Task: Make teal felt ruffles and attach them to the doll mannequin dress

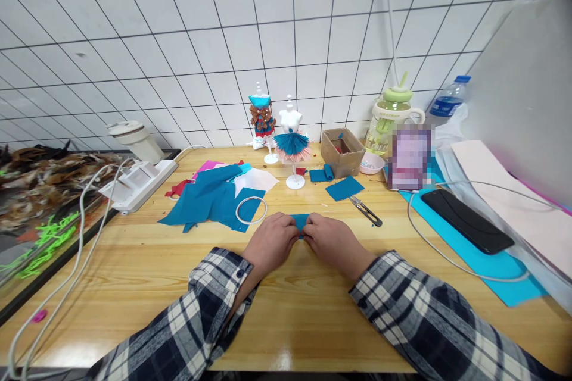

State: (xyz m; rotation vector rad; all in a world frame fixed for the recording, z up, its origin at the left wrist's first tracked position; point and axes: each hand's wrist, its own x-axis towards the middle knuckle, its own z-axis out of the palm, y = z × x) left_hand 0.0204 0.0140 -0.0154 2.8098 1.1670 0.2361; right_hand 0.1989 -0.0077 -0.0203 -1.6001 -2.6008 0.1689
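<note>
A small blue piece of cloth lies on the wooden table between my two hands. My left hand is closed on its left end, and my right hand pinches its right end; the fingertips nearly meet. Beyond my right hand are a flat blue cloth piece, a folded blue piece and thread snips. Left of my left hand, a white ring rests on a pile of blue cloth. A small white dress form with a blue and pink skirt stands behind my hands.
Another dressed form, a cardboard box, a pink bowl and a green-lidded bottle stand at the back. To the right lie a black phone and white cable. A power strip is at the left.
</note>
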